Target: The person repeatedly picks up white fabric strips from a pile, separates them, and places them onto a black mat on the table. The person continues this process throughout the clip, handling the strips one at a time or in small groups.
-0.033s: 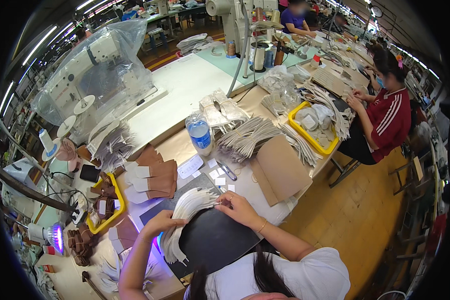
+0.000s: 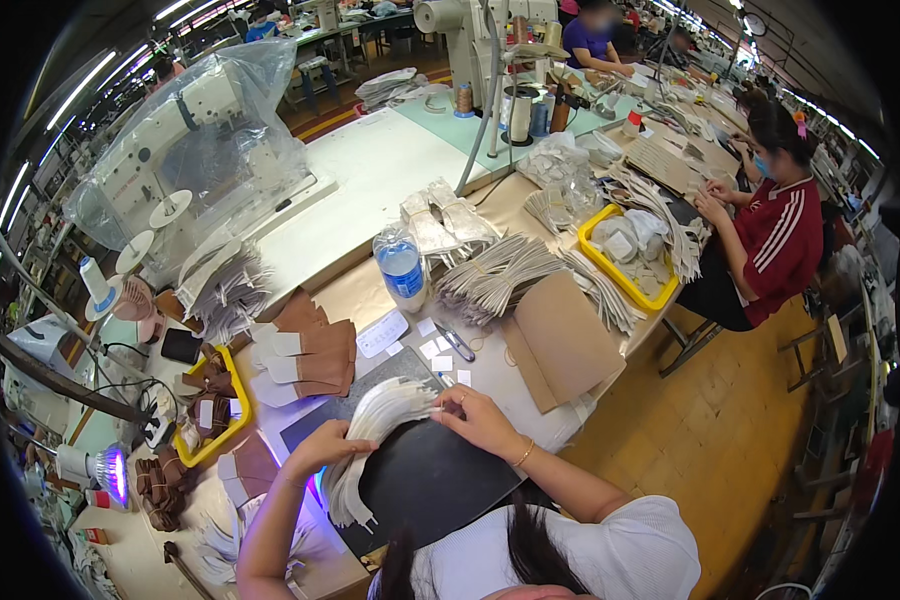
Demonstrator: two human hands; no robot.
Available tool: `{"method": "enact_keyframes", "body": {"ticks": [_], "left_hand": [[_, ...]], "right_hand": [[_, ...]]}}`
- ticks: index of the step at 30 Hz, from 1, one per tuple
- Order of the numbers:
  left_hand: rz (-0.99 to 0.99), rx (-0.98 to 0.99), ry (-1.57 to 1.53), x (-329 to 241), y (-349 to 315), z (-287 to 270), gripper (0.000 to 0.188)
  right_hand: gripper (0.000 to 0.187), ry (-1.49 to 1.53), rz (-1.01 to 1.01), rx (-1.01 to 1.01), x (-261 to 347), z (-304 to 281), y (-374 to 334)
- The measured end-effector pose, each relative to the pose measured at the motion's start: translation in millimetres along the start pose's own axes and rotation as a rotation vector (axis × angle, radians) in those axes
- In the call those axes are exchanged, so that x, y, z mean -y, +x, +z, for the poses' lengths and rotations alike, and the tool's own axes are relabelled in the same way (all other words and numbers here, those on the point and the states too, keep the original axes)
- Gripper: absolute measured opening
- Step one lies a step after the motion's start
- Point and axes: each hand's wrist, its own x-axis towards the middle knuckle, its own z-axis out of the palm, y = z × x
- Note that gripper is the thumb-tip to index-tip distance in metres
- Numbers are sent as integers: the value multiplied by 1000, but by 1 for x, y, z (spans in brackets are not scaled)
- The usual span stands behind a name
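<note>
A curved bundle of white strips (image 2: pixel 348 492), fanned like stacked fabric or leather pieces, lies on a dark mat (image 2: pixel 425 475) in front of me. My left hand (image 2: pixel 327 446) grips the bundle's left side, its thumb laid across the strips and its other fingers partly hidden. At the far right end of the bundle, my right hand (image 2: pixel 478 418) pinches the strip tips between thumb and fingers. Small white paper squares (image 2: pixel 441 364) and a small dark-handled cutter (image 2: pixel 457 345) lie just beyond the mat.
Left of me are brown pieces (image 2: pixel 320 365), a yellow basket (image 2: pixel 238 415) and a glowing lamp (image 2: pixel 113 476). Beyond stand a water bottle (image 2: pixel 400 268), strip bundles (image 2: pixel 500 272) and brown card (image 2: pixel 562 340). A co-worker in red (image 2: pixel 780 235) sits at the right.
</note>
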Motion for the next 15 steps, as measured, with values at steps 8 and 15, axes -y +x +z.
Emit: {"method": "enact_keyframes", "body": {"ticks": [8,15], "left_hand": [[-28,328,-49,-21,10,-11,44],[-87,491,-359,2,20,-4,43]], "right_hand": [[21,-20,-59,24,-5,2,0],[21,9,-47,21,-5,5,-3]]}}
